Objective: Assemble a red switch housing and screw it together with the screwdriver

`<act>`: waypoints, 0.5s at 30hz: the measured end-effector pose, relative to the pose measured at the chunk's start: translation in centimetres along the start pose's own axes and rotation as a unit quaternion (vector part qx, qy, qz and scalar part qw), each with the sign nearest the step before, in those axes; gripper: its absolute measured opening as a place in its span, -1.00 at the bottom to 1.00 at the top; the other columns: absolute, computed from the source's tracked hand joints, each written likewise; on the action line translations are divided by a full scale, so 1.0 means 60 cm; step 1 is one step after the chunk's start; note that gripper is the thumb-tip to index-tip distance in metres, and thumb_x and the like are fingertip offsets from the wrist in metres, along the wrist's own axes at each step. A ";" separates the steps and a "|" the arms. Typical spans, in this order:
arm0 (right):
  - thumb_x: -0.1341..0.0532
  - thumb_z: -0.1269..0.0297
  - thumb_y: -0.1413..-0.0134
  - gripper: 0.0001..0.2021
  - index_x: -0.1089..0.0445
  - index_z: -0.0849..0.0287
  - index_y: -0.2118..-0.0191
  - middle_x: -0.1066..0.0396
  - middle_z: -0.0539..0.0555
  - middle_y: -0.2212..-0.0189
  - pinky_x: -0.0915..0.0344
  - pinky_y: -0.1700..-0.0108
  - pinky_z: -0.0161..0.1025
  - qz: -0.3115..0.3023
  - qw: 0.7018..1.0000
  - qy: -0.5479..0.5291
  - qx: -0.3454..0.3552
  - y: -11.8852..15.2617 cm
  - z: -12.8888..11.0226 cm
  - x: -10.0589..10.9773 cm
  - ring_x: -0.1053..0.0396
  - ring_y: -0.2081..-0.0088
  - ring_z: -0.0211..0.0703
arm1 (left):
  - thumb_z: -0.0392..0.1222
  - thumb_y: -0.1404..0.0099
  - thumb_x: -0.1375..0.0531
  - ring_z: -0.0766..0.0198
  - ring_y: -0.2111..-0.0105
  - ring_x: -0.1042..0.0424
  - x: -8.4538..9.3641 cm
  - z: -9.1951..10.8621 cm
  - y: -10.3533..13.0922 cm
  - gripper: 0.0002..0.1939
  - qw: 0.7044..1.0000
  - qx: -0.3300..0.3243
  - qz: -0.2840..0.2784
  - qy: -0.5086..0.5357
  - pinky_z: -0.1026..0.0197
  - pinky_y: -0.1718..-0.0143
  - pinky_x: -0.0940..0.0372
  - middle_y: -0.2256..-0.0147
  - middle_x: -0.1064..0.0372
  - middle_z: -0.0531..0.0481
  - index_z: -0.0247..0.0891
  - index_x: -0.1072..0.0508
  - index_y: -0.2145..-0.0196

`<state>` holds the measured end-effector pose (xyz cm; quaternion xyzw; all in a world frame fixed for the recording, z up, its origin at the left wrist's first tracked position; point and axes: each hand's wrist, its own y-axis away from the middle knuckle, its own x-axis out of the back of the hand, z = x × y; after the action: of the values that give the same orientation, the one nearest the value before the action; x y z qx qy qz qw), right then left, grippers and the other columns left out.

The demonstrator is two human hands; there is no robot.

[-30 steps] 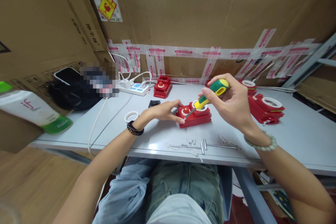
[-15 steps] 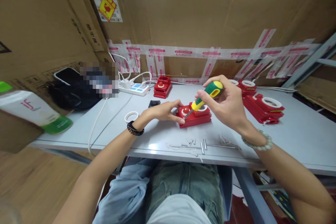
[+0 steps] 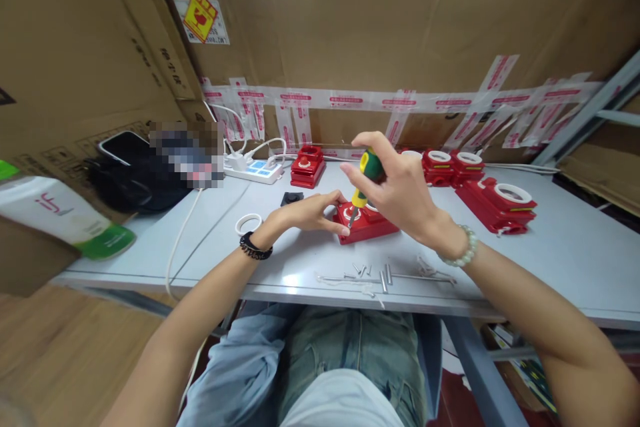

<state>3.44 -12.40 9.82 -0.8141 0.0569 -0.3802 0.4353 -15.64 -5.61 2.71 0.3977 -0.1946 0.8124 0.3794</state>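
Observation:
A red housing with white rings lies on the grey table. My left hand is closed on its left end, thumb at the near corner and fingers at the far side. Above the housing, my right hand grips the green and yellow handle of a screwdriver. The tool stands nearly upright, its tip at the housing's near left corner beside my left thumb. Several screws and metal pins lie near the table's front edge. A white ring is by my left wrist.
More red housings stand at the back and right. A black part lies beyond my left hand. A power strip with cables, a phone on a black bag and a bottle are at the left. Cardboard rises behind.
My right hand has moved left and turned, bringing the screwdriver from a slant to nearly upright. My left hand stays on the red housing. The view has shifted slightly.

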 end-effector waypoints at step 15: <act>-0.22 0.16 -0.12 -0.77 -0.41 0.15 0.14 -0.28 -0.08 0.56 -0.13 0.39 -0.29 -0.049 0.999 0.012 0.009 -0.024 0.002 0.016 -0.19 0.52 -0.29 | 0.18 -0.16 -0.31 0.06 0.07 -0.42 0.000 0.000 0.000 -0.42 1.000 -0.012 -0.002 0.013 0.12 0.11 -0.26 0.02 -0.44 -0.11 -0.19 -0.27 0.02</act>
<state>3.86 -11.85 11.44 -0.8071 0.0185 -0.4117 0.4228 -15.62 -5.61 2.73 0.3831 -0.1983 0.8142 0.3885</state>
